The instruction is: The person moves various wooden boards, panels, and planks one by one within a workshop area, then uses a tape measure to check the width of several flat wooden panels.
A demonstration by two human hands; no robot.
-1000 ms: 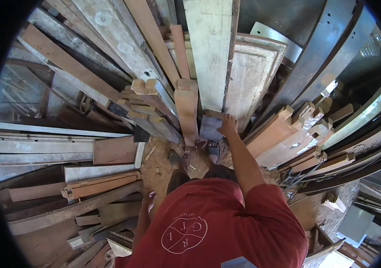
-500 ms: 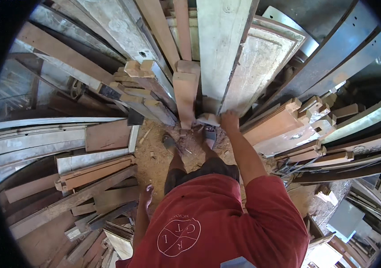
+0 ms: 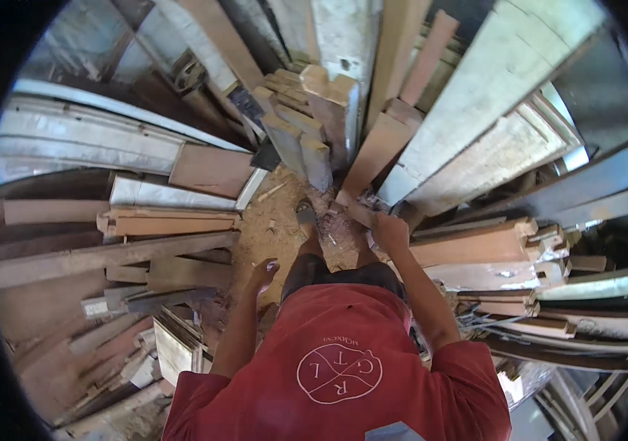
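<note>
My right hand (image 3: pixel 391 234) is closed on the end of a short wooden block (image 3: pixel 360 213), held low beside the foot of a leaning brown timber (image 3: pixel 379 151). Just right of that timber leans a long, pale, weathered board (image 3: pixel 490 95). My left hand (image 3: pixel 264 273) is off to the left above the dirt floor, with its fingers curled; a tiny pale tip shows by them, too small to name. Both my feet stand among wood chips, the right one mostly hidden by my arm and the block.
Notched timber posts (image 3: pixel 321 110) stand upright ahead. Stacked planks (image 3: pixel 174 224) lie on the left, and timbers with cut ends (image 3: pixel 476 246) on the right. A panelled wooden board (image 3: pixel 501 154) leans behind my right hand. Wood chips litter the floor (image 3: pixel 262 220).
My view has turned left, so the timbers appear shifted right. My right hand has drawn the wooden block up and back toward me. My left hand has come forward and up.
</note>
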